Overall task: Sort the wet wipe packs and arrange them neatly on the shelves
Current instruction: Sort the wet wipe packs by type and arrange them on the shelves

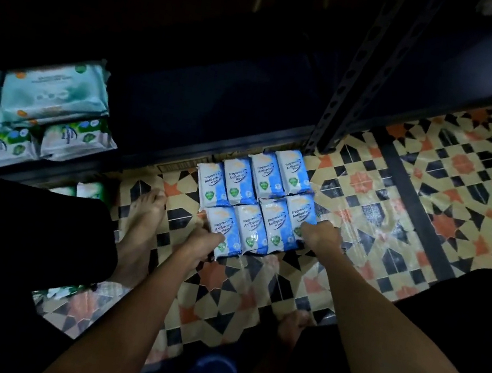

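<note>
Several blue-and-white antibacterial wipe packs [256,202] form a block of two rows on the patterned floor, just in front of the dark shelf. My left hand [201,244] grips the block's near left corner pack. My right hand [322,236] grips the near right corner pack. Both arms reach down and forward. On the low shelf [180,142] at the left lie teal wipe packs [55,92] and white-and-green wipe packs [78,138] in stacks.
A perforated dark metal upright [350,83] of the shelf stands just behind the block on the right. My bare left foot [140,234] is beside the block and my right foot [293,324] is nearer. A white-green pack [92,191] lies under the shelf edge. Tiled floor [428,217] extends right.
</note>
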